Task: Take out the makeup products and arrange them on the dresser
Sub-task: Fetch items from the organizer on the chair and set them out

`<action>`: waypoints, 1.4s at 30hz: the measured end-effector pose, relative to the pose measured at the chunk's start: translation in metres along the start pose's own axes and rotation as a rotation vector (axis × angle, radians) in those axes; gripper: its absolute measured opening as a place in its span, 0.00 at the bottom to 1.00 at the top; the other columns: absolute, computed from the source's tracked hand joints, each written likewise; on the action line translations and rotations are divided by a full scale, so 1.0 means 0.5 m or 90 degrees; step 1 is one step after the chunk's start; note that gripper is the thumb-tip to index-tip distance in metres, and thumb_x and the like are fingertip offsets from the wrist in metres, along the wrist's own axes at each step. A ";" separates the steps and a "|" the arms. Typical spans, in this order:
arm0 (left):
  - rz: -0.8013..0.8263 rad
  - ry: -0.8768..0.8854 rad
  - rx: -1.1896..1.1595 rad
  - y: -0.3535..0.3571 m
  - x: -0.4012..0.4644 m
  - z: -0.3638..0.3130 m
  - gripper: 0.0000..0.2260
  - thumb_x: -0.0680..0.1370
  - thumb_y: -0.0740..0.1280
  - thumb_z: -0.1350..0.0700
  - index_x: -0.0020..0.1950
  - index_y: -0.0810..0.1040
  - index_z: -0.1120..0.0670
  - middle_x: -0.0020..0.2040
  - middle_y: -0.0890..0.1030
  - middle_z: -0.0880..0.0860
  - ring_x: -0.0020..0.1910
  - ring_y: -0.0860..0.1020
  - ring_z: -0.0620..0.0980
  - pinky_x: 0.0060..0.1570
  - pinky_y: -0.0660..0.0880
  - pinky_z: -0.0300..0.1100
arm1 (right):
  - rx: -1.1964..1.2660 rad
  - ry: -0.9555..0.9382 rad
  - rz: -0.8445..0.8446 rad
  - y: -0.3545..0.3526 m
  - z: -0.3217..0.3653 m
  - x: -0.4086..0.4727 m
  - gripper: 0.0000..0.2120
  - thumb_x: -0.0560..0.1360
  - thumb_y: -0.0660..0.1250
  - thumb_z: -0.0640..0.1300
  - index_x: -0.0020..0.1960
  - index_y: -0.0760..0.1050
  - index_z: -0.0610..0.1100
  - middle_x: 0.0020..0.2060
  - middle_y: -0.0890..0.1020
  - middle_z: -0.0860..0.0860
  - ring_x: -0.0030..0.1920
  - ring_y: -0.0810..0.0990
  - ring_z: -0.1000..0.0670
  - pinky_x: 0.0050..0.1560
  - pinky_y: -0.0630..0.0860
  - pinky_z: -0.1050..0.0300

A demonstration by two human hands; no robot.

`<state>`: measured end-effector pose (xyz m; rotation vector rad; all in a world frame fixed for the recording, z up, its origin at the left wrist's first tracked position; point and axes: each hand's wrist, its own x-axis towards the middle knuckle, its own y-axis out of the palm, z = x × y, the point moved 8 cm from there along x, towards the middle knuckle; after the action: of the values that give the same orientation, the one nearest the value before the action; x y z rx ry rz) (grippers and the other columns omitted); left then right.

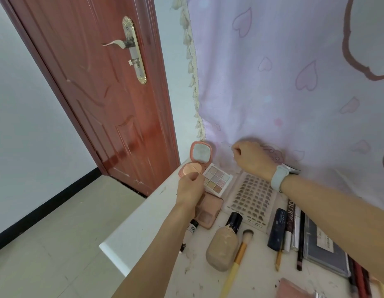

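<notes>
From the head view, the white dresser [143,222] was seen crowded toward its right and back. An open pink compact [197,162] was stood at the back left corner, its mirror lid upright against the curtain [294,82]. Just beside it an eyeshadow palette [218,178] was laid flat, with a second pink compact [210,211] nearer the viewer. A clear tray [251,198] was placed to the right, partly crossed by the right forearm. A foundation bottle [224,244] and a brush [240,250] were laid side by side in front, and a row of tubes [278,229] and pencils [300,244] was lined up by a grey case [324,250].

The left hand [191,188] was held over the open compact's base, fingers curled; whether it was actually gripped could not be told. The right hand [251,158] was closed in a fist against the curtain, seemingly pinching something thin, too small to name.

Bare surface was left only along the dresser's left edge and front corner. The door [105,93] was shut behind the left edge, with open floor [57,233] below.
</notes>
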<state>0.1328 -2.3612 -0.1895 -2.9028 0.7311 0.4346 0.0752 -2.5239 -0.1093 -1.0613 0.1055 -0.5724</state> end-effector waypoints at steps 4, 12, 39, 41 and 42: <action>-0.036 0.067 0.216 -0.004 0.002 -0.022 0.21 0.78 0.59 0.55 0.71 0.65 0.56 0.66 0.72 0.53 0.62 0.72 0.52 0.57 0.68 0.39 | -0.022 0.002 0.008 0.026 -0.012 0.016 0.16 0.74 0.55 0.33 0.29 0.59 0.42 0.30 0.72 0.41 0.32 0.70 0.43 0.36 0.69 0.47; -0.069 0.199 0.454 0.006 -0.009 -0.027 0.14 0.78 0.58 0.55 0.61 0.75 0.54 0.55 0.80 0.56 0.54 0.76 0.54 0.52 0.67 0.40 | -0.018 0.020 -0.024 0.040 -0.042 0.026 0.10 0.76 0.58 0.34 0.56 0.72 0.38 0.51 0.80 0.39 0.51 0.78 0.39 0.51 0.74 0.46; -0.108 0.276 0.723 -0.172 -0.080 0.081 0.19 0.80 0.55 0.47 0.71 0.65 0.45 0.75 0.59 0.47 0.75 0.52 0.47 0.72 0.43 0.47 | -0.285 -0.203 0.300 0.208 0.118 -0.172 0.28 0.73 0.60 0.59 0.69 0.61 0.49 0.67 0.67 0.48 0.64 0.67 0.43 0.61 0.59 0.43; -0.120 0.288 0.729 -0.171 -0.080 0.082 0.19 0.80 0.55 0.47 0.71 0.65 0.45 0.75 0.59 0.47 0.74 0.52 0.47 0.72 0.43 0.47 | -0.305 -0.208 0.301 0.210 0.118 -0.171 0.29 0.73 0.59 0.60 0.69 0.60 0.48 0.67 0.67 0.48 0.64 0.68 0.43 0.60 0.58 0.42; -0.124 0.293 0.730 -0.171 -0.080 0.082 0.19 0.80 0.55 0.47 0.71 0.65 0.45 0.75 0.59 0.47 0.74 0.52 0.47 0.72 0.43 0.47 | -0.313 -0.209 0.297 0.211 0.119 -0.172 0.30 0.73 0.59 0.61 0.69 0.60 0.48 0.67 0.67 0.48 0.64 0.68 0.43 0.60 0.58 0.42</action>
<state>0.1300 -2.2609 -0.2127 -1.9112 0.4729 -0.5394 0.0644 -2.3970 -0.1850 -1.5348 0.2048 0.0648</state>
